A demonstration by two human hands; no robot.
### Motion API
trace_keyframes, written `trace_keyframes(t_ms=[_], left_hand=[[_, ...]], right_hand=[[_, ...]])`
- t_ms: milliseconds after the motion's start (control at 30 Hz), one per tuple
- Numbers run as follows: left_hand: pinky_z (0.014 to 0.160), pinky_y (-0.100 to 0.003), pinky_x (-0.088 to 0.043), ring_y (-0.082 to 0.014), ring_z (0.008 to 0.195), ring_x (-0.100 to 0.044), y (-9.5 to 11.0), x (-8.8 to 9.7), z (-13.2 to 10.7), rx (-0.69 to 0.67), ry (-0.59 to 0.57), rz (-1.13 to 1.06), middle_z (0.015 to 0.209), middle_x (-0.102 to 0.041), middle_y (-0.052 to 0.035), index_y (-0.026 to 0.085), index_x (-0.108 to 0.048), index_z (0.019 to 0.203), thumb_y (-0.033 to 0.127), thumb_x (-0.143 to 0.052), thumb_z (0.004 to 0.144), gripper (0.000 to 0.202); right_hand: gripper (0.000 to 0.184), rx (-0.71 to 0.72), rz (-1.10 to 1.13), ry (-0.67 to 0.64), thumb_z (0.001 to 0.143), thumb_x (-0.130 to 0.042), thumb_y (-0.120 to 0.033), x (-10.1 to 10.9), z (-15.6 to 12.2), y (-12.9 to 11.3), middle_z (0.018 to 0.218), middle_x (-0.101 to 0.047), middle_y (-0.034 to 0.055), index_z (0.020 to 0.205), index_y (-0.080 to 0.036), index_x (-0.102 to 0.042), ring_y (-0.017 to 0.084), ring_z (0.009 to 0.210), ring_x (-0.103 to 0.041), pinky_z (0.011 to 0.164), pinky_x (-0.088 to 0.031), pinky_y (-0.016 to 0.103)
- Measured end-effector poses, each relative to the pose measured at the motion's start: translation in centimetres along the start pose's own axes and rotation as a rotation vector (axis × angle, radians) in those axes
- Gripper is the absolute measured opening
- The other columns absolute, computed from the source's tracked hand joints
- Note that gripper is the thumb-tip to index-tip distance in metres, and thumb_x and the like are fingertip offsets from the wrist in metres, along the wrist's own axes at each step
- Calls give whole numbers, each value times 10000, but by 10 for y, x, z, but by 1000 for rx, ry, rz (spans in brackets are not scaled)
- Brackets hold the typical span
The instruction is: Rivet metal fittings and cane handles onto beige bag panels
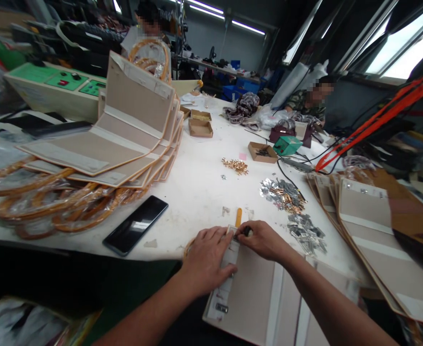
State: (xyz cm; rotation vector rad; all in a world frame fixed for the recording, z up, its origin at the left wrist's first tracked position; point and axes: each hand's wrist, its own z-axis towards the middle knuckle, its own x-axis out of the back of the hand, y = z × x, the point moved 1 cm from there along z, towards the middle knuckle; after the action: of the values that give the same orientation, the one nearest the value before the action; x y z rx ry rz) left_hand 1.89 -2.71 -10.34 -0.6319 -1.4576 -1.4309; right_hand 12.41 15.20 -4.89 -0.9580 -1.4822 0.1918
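A beige bag panel [252, 293] with white strips lies at the table's front edge, partly over it. My left hand [206, 262] rests on the panel's left border, fingers stretched out and thumb apart. Close beside its fingertips, my right hand [263, 240] is closed in a pinch at the panel's top corner. Something small and dark shows at its fingers, too little to name. A yellow-orange strap end [239, 217] sticks out beyond that corner. Lower on the border sits a small dark metal fitting [222, 307].
Stacked bag panels [132, 120] with orange handles stand left, and more panels [368, 230] right. A phone [135, 226] lies near the front edge. Silver metal pieces [307, 233], gold pins [236, 166] and a cardboard box [262, 152] lie ahead. Two people sit farther back.
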Motion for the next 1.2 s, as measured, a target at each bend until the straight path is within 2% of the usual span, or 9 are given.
trace_keyframes(t_ms=[367, 533, 633, 700, 733, 833, 967, 1100, 1200], left_hand=[[1106, -493, -379, -272, 1304, -494, 7, 13, 10, -11, 16, -30, 1382, -618, -55, 235, -553, 1444, 459, -678, 893, 608], [1006, -448, -413, -275, 1160, -586, 5, 24, 30, 81, -34, -106, 1153, -717, -47, 256, -678, 1280, 363, -585, 925, 382], [851, -352, -471, -230, 982, -667, -2, 28, 48, 189, -96, -166, 1036, -748, -35, 235, -586, 1425, 379, -556, 922, 524], [779, -313, -476, -219, 934, -689, -6, 31, 60, 236, -148, -185, 1029, -757, -47, 198, -549, 1466, 396, -573, 902, 597], [776, -307, -475, -227, 943, -692, -7, 33, 66, 243, -175, -182, 1037, -758, -61, 191, -597, 1417, 396, -593, 883, 571], [771, -318, -467, -261, 920, -690, -6, 38, 81, 255, -255, -169, 984, -755, -94, 190, -760, 1085, 370, -657, 812, 343], [644, -296, -462, -210, 657, -647, -3, 35, 91, 352, -364, -268, 696, -685, -58, 167, -720, 803, 296, -679, 761, 141], [515, -275, -463, -183, 512, -605, -3, 26, 90, 480, -441, -458, 562, -581, -12, 174, -570, 722, 256, -614, 801, 122], [438, -264, -428, -203, 476, -610, -5, 22, 88, 534, -472, -571, 526, -560, -8, 191, -508, 753, 245, -589, 822, 120]], right_hand=[[163, -71, -125, 53, 872, -642, -263, -6, -1, 3, 946, -744, 25, 949, -222, -780, 181, 882, -666, 814, -456, 286], [129, -117, -222, 143, 867, -645, -276, -15, -5, 6, 989, -727, 9, 958, -237, -726, 202, 920, -645, 817, -419, 315], [146, -133, -225, 203, 880, -650, -325, -19, -8, 11, 1047, -699, 29, 972, -228, -709, 209, 953, -631, 829, -410, 321], [170, -127, -213, 219, 879, -656, -344, -20, -10, 15, 1065, -684, 46, 978, -219, -714, 212, 979, -627, 861, -410, 321], [176, -125, -203, 216, 879, -657, -348, -20, -11, 16, 1063, -681, 52, 976, -215, -718, 213, 985, -626, 874, -411, 320], [187, -119, -173, 212, 883, -652, -357, -20, -12, 20, 1045, -679, 61, 954, -199, -722, 210, 978, -627, 881, -416, 316], [172, -102, -127, 213, 872, -657, -340, -20, -9, 22, 1001, -688, 53, 926, -189, -719, 200, 947, -625, 855, -422, 309], [146, -79, -32, 186, 848, -684, -320, -8, -11, 17, 887, -698, 30, 865, -178, -715, 180, 850, -621, 787, -428, 299], [292, -36, 204, 296, 857, -731, -437, 16, -25, 1, 706, -645, 18, 760, -167, -675, 152, 680, -583, 663, -426, 283]])
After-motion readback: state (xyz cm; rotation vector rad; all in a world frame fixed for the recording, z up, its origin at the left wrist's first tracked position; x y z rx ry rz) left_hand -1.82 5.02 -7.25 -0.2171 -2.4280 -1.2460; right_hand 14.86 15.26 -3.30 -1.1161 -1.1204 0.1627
